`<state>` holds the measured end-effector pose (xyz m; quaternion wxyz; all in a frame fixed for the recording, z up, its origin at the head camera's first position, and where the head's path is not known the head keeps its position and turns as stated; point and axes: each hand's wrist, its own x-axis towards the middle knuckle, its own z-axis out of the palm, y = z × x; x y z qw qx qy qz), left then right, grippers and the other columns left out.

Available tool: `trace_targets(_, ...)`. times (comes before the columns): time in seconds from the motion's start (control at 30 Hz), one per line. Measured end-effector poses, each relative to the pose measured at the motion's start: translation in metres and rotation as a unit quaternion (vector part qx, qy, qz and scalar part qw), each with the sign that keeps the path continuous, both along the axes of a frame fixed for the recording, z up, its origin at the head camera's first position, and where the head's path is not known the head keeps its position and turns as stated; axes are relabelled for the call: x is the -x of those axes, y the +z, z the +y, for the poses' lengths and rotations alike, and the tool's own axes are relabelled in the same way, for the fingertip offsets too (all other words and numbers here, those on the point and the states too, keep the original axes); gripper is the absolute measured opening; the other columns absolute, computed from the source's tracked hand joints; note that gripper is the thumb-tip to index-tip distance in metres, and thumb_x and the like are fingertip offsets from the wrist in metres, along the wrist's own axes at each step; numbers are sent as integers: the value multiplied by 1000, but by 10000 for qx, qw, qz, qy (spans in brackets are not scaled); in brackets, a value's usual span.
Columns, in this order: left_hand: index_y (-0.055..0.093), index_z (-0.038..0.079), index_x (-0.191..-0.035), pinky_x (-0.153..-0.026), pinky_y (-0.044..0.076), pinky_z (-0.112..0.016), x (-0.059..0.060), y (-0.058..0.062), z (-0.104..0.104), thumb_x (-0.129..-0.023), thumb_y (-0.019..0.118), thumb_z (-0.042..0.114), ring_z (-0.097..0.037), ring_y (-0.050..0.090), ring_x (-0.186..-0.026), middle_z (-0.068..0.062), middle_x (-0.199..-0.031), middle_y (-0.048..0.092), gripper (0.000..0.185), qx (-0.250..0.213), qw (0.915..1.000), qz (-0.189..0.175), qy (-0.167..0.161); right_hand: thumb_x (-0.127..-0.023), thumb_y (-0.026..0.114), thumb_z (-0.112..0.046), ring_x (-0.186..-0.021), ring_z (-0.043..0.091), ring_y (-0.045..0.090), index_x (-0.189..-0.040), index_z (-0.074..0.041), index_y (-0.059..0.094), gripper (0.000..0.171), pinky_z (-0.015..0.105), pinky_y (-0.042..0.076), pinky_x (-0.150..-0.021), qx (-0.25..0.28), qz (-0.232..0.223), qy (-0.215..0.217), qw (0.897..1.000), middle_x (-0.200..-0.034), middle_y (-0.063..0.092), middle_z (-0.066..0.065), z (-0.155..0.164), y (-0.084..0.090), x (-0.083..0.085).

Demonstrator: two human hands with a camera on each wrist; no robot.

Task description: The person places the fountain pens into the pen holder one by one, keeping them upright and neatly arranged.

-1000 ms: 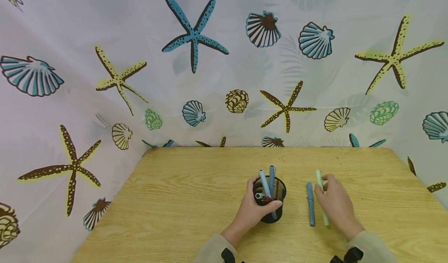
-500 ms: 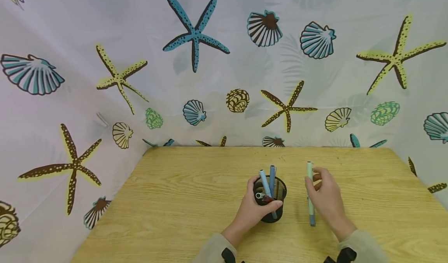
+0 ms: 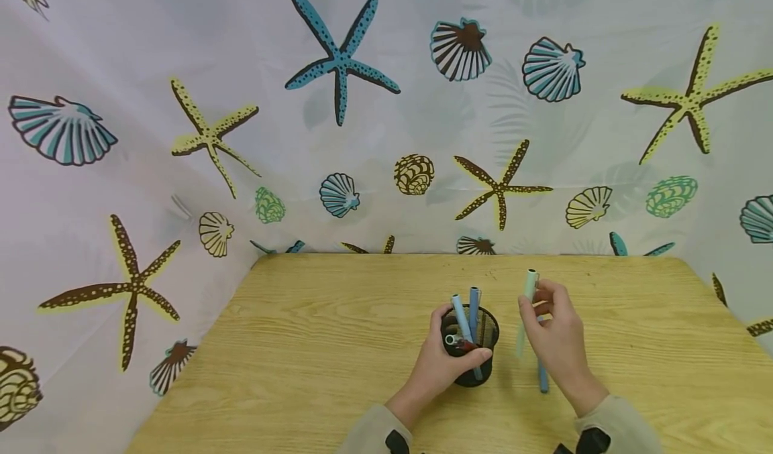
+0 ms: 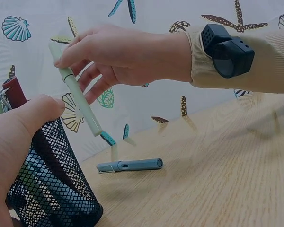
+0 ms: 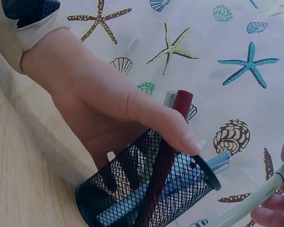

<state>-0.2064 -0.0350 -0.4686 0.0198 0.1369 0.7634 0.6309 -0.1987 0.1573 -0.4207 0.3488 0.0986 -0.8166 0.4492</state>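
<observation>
Left hand point(image 3: 436, 363) wraps black mesh cup point(image 3: 477, 367) near worktop point(image 3: 314, 347) front edge, steadying it. Right hand point(image 3: 558, 343) pinches pale green pen point(image 3: 525, 313) lifted, tilted beside cup. Blue pen point(image 3: 543, 375) lies flat, under right hand.

A wooden table point(image 3: 314, 347) stands before a curtain point(image 3: 181, 72) (starfish-and-shell print).

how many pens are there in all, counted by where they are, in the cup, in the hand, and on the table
In the mesh cup, gripped by the left hand: 4 that show, 2 blue, 1 dark red, 1 pale
In the right hand: 1, the green pen
On the table: 1, the blue pen
Total: 6
</observation>
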Motion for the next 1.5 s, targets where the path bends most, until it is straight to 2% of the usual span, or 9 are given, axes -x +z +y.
trace_targets(0.37,23,36,-140,-91,42,-44,-1,-3,-3,-76,77,36,-22,43,-121,1,-134,40,84,88,9999,-92,29,-89,63,-8,-73,8,55,-118,1,48,34,14,46,-56,427,15,264,9987,-94,58,8,-11,10,-1)
trace_targets(0.6,24,35,-139,-90,43,-40,1,0,-1,-73,78,41,-17,45,-117,3,-133,40,86,41,10000,-62,57,-88,62,-5,-74,8,55,-119,1,49,34,14,45,-57,431,451,462,9970,-95,57,9,-17,18,5)
trace_targets(0.77,24,36,-139,-91,42,-40,0,1,-1,-74,78,37,-16,44,-117,4,-133,40,85,50,9999,-68,66,-88,62,-3,-74,10,56,-118,1,50,34,13,45,-58,309,770,479,9954,-94,58,8,-20,22,6)
trace_targets(0.93,24,36,-139,-91,42,-40,0,1,-1,-76,78,33,-16,44,-117,5,-132,41,83,12,10000,-44,30,-85,64,1,-74,10,56,-118,1,50,36,13,45,-59,239,920,467,9944,-94,58,9,-22,24,7)
trace_targets(1.1,24,35,-139,-91,42,-39,0,2,-1,-75,78,35,-15,44,-117,6,-132,41,84,25,10000,-28,34,-83,65,5,-73,11,55,-117,3,51,37,14,45,-58,244,1022,444,9935,-92,58,10,-24,28,9)
trace_targets(1.27,24,34,-139,-93,41,-40,0,4,-1,-73,79,40,-15,44,-117,6,-132,41,86,36,10000,-33,62,-82,65,8,-71,16,56,-116,6,49,37,15,45,-57,304,976,506,9935,-90,58,15,-30,31,11)
trace_targets(1.5,25,31,-139,-95,39,-43,-1,4,-1,-74,78,36,-16,44,-118,5,-130,43,84,63,10000,-29,66,-85,66,-1,-73,12,58,-116,0,49,36,19,48,-56,364,582,708,9951,-91,58,7,-36,22,9)
